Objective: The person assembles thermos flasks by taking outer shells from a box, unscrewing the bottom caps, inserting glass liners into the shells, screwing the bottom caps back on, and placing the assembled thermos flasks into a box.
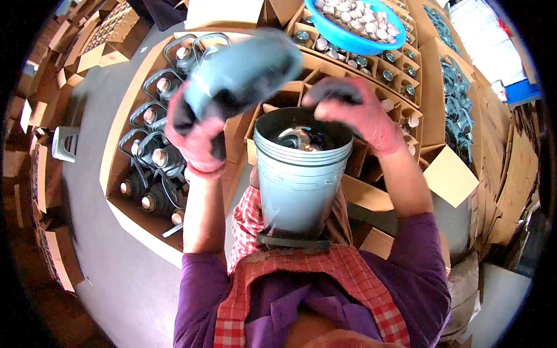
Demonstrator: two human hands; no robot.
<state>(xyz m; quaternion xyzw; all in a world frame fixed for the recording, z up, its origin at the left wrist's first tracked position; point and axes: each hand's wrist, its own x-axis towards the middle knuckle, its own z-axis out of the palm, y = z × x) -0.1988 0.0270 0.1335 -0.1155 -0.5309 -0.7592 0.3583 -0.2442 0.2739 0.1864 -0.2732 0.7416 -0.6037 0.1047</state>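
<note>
My left hand [197, 130], in a red and black glove, is closed around a smooth grey-blue bottle-like piece [246, 69], blurred by motion and tilted. A tall grey bucket [301, 180] stands upright in front of my lap. Inside it shows a shiny rounded object [301, 139], partly hidden by the rim. My right hand [354, 107], gloved alike, is over the bucket's far right rim with fingers curled together. Whatever may be between those fingers is hidden.
On the left, a carton [130, 217] holds several capped bottles with loop handles. A blue basin [354, 43] of pale caps rests on a divided carton of bottles at the back. Grey-blue handles [457, 110] fill a box on the right. A grey stool [65, 144] stands far left.
</note>
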